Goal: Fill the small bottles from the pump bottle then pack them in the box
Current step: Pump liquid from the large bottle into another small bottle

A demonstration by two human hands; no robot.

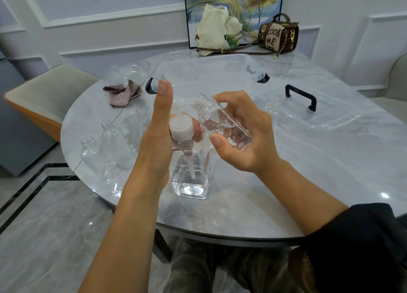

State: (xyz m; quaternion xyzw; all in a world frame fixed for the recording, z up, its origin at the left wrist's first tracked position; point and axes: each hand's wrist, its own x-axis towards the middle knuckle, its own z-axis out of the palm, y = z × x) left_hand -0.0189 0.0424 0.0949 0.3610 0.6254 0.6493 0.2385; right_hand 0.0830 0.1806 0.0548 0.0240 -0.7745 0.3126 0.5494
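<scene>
White panelled walls back a round marble counter (286, 182), and near its front edge stands the pump bottle (191, 178), square, clear, holding clear liquid in its lower part. It looks like stiff plastic, steadied by its flat base and the weight of its contents, so the collar under the pump head is probably the sound place to grip it. The left hand (154, 138) does that: fingers curl round behind the collar, one fingertip showing on the right side, thumb pointing straight up and free. Just right of the pump head, the right hand (248, 138) grips the small bottle (222, 125), thumb across its near face and fingers wrapped over the far one. It is tilted with its open threaded neck up and to the left, and liquid with bubbles sits inside. This bottle is likely light, smooth and slippery if wet (an uncapped neck also spills easily), so a grip across the flat faces suits it. Empty small bottles (110, 136) wait at the left, well apart, and the clear box (209, 72) sits farther back at centre.
</scene>
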